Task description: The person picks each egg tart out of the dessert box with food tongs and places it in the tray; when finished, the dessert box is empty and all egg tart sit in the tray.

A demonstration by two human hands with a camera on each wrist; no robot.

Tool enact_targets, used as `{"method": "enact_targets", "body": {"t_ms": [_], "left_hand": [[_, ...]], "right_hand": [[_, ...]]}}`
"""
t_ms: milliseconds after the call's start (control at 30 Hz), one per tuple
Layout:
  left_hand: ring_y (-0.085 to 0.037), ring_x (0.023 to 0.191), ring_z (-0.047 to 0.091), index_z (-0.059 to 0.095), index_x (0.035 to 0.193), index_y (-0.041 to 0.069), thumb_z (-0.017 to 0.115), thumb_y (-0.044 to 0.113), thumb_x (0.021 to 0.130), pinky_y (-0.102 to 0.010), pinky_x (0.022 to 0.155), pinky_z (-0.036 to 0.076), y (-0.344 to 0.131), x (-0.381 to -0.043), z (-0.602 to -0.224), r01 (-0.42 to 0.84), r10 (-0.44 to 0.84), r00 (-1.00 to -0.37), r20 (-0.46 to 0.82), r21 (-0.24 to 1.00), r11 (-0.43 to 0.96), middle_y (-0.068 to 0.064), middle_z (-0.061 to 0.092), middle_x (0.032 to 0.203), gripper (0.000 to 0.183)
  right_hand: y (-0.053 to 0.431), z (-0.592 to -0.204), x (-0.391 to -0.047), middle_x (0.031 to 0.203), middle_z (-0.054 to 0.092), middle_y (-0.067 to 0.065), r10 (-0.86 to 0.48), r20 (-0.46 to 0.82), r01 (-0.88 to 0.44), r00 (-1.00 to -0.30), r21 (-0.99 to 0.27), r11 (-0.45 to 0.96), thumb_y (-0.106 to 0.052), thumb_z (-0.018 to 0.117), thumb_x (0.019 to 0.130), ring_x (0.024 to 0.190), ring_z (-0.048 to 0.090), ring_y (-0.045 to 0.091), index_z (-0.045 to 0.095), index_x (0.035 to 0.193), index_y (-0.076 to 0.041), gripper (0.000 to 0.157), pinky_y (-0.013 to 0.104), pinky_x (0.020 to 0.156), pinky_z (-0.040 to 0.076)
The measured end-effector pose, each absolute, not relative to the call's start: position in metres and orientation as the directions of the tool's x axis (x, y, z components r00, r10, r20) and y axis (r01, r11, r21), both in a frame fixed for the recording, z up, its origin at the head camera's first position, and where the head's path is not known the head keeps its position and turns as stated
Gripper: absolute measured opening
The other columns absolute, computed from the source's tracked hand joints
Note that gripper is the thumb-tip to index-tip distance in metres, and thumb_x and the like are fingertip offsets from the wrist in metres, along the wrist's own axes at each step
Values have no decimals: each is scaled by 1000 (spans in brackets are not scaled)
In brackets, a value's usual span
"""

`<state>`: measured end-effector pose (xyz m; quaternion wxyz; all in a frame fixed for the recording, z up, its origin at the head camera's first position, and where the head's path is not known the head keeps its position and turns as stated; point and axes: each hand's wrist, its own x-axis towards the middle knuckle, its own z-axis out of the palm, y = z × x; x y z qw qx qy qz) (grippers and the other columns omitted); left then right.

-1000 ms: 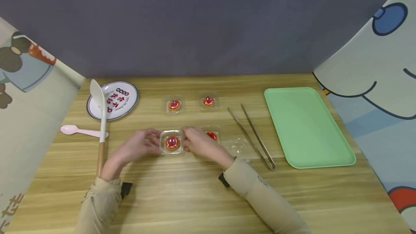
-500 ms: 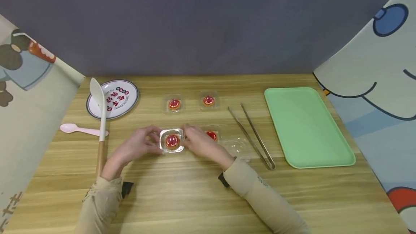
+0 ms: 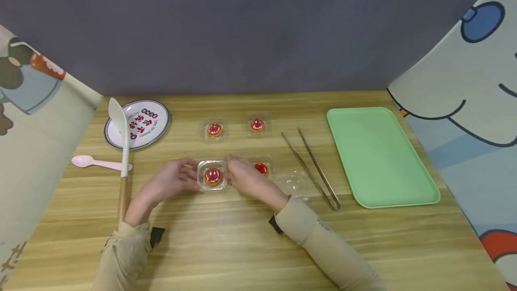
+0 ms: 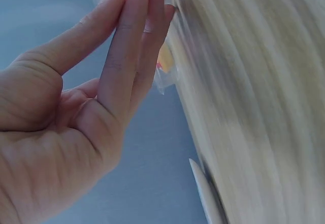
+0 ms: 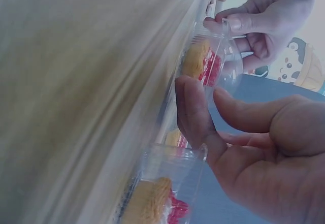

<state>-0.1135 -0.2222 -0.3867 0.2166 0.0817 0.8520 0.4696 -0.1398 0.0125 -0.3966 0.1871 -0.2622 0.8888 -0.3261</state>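
A small clear plastic box point(image 3: 212, 163) stands on the table between both hands, with a red-topped tart point(image 3: 212, 176) inside. A clear dome lid point(image 5: 234, 71) covers it in the right wrist view. My left hand point(image 3: 171, 179) holds the box's left side, thumb and fingers at its edge. From the right, my right hand point(image 3: 247, 176) pinches the opposite side with thumb and fingertips. Just beyond the right hand, partly behind it, another tart point(image 3: 261, 169) sits in an open box, whose empty dome lid point(image 3: 296, 184) lies folded out beside it.
Two more boxed tarts point(image 3: 214, 130) point(image 3: 257, 124) stand farther back. Metal tongs point(image 3: 313, 167) and a green tray point(image 3: 381, 158) lie to the right. On the left are a patterned plate point(image 3: 151, 125), a long-handled white spoon point(image 3: 126, 147) lying across it, and a pink spoon point(image 3: 97, 162).
Both hands stay at the same box with hardly any movement. Only the head view has shifted slightly.
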Motion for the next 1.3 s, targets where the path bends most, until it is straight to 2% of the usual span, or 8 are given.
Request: {"method": "enact_targets", "body": {"t_ms": [233, 433, 567, 667, 800, 967, 1067, 1300], "left_hand": [[-33, 92, 77, 54, 134, -16, 85, -7, 83, -46, 87, 66, -221, -115, -384, -43, 336, -899, -281, 819, 572, -23, 76, 104, 60], [-36, 93, 77, 53, 134, -17, 85, -7, 84, -47, 87, 66, -221, -115, -383, -48, 334, -900, -281, 825, 563, -27, 76, 107, 60], [-40, 99, 77, 54, 134, -17, 85, -5, 85, -52, 92, 64, -221, -115, -383, -26, 335, -905, -263, 819, 574, -29, 75, 112, 60], [-44, 105, 75, 57, 135, -16, 86, -1, 85, -56, 95, 62, -221, -115, -383, -10, 329, -909, -258, 800, 600, -31, 73, 118, 59], [-49, 108, 73, 59, 135, -16, 87, 1, 85, -58, 96, 61, -223, -113, -381, 4, 318, -914, -251, 779, 627, -35, 68, 126, 60], [-49, 107, 72, 63, 131, -16, 88, 4, 84, -60, 96, 60, -224, -111, -378, 49, 309, -925, -219, 739, 672, -35, 68, 128, 57], [-46, 105, 74, 62, 133, -17, 87, 5, 85, -58, 93, 62, -227, -109, -375, 55, 305, -928, -215, 729, 682, -34, 67, 130, 59], [-40, 102, 76, 56, 141, -17, 80, 8, 95, -54, 90, 64, -237, -106, -361, 26, 312, -921, -235, 760, 650, -35, 62, 139, 58]], "right_hand": [[11, -396, -137, 89, 65, 6, -553, -191, -285, -811, -698, 657, -2, 67, 104, 69, 58, 14, 63, 122, 6, 20, 20, 56, 55], [14, -394, -138, 90, 64, 4, -575, -164, -317, -801, -699, 641, -2, 67, 104, 72, 59, 14, 60, 129, 6, 27, 21, 59, 55], [16, -392, -139, 99, 66, 7, -594, -126, -373, -794, -672, 640, -5, 67, 105, 87, 63, 20, 61, 131, 5, 29, 26, 71, 58], [16, -391, -138, 114, 67, 12, -597, -116, -397, -794, -643, 654, -10, 65, 107, 109, 65, 27, 61, 135, 4, 31, 34, 89, 61], [17, -387, -135, 130, 61, 18, -588, -130, -396, -799, -622, 675, -15, 61, 110, 118, 62, 29, 57, 144, 4, 39, 35, 94, 61], [17, -382, -132, 132, 57, 19, -587, -123, -407, -801, -607, 682, -13, 61, 110, 100, 62, 22, 55, 149, 3, 43, 23, 74, 59], [16, -378, -130, 131, 59, 18, -590, -112, -421, -800, -596, 684, -12, 60, 110, 92, 62, 20, 55, 151, 1, 43, 20, 64, 56], [13, -374, -128, 133, 68, 15, -616, 4, -479, -787, -633, 608, 1, 58, 108, 106, 68, 23, 55, 150, 2, 42, 20, 87, 60]]}}
